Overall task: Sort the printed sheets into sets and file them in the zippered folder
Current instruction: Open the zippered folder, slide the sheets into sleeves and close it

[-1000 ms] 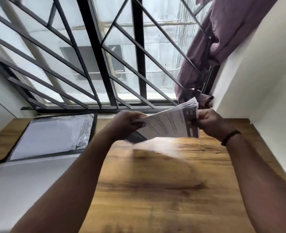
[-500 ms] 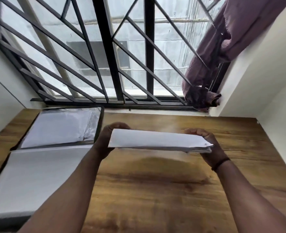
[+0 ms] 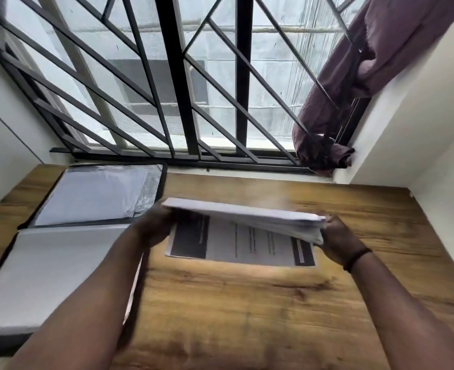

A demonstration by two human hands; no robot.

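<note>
We saw a stack of printed sheets (image 3: 243, 216) held flat and roughly level above the wooden table (image 3: 247, 303), one hand at each short end. The left hand (image 3: 155, 229) gripped the left end, fingers curled under the stack, thumb side blurred so we could not tell its exact placement. The right hand (image 3: 336, 237) gripped the right end, where the sheet edges fanned downward a little; a dark band (image 3: 356, 259) sat on that wrist. Under the stack, one printed sheet (image 3: 240, 245) hung or lay below, printed face toward us, dark blocks at its left and right ends and lines of text between them; we could not tell whether it touched the table or was still attached to the stack. The zippered folder (image 3: 60, 265) lay open on the left side of the table, just beside the left forearm, its far half a glossy clear pocket with white paper inside, its near half a plain white page, dark edging round both. The folder's far edge sat near the window sill. Behind the table stood a window with a black metal grille (image 3: 177, 84), and a purple cloth (image 3: 354, 84) hung bunched at the window's right corner against the white wall (image 3: 413, 116).
</note>
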